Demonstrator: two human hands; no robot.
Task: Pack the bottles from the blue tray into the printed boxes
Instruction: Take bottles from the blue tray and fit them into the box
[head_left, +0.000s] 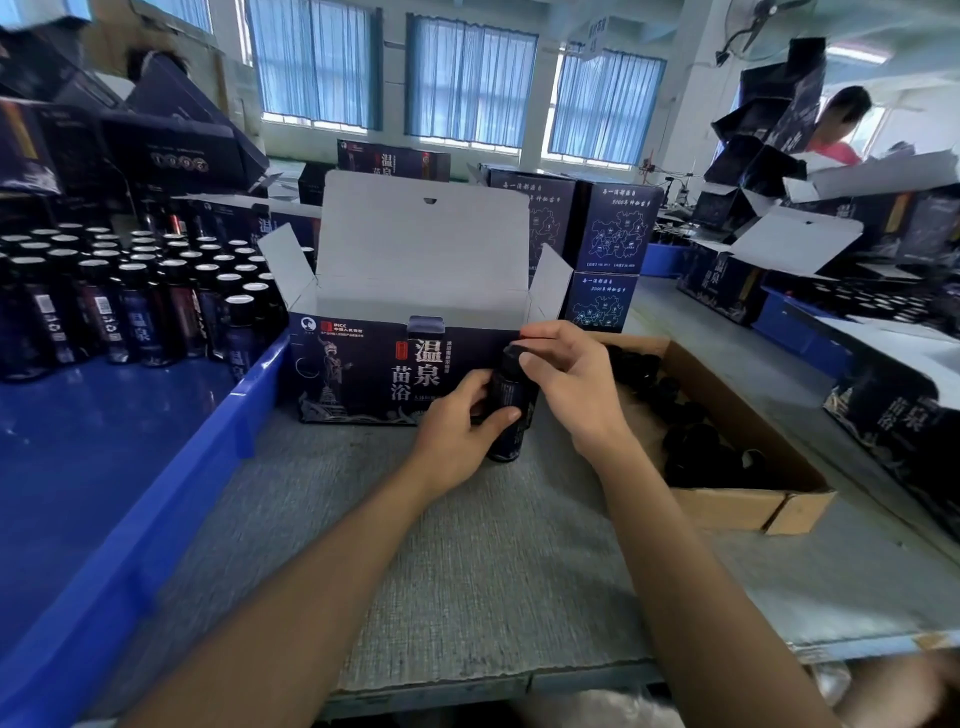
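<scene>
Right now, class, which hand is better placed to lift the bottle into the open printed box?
Likely the left hand: it grips the bottle round its body, just in front of the printed box. The right hand only pinches the bottle's top, a weaker hold for lifting.
</scene>
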